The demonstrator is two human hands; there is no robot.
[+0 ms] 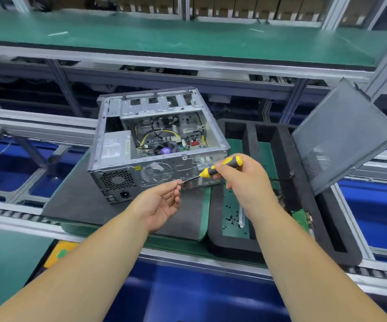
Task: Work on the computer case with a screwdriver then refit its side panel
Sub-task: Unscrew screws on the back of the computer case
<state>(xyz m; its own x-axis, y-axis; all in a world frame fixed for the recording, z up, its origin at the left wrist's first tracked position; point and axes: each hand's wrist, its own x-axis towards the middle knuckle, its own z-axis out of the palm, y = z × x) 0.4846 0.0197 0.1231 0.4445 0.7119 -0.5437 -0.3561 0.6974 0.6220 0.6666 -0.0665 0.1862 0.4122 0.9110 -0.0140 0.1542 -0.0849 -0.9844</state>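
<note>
The computer case (155, 145) is lying on its side on a dark mat (76, 201) in the middle of the worktop (13, 252), its open face turned up and the board and cables inside showing. The right hand (241, 180) is gripping the screwdriver (220, 167) by its yellow-and-black handle, fingers curled round it, just near the case's near right corner. The left hand (162, 203) is pinching the tip of the shaft between thumb and fingertips, perhaps seating a screw there, though anything at the tip is too small to make out. The tool is hanging in front of the rear panel and not visibly on any screw, so the screwdriver work looks to be underway rather than finished. Over on the right, the side panel (343, 138) is leaning upright against the frame, well apart from the case, above a black foam tray (281, 205) with small dark screws (232, 217) scattered in its near pocket. Refitting that panel is all still to come.
</note>
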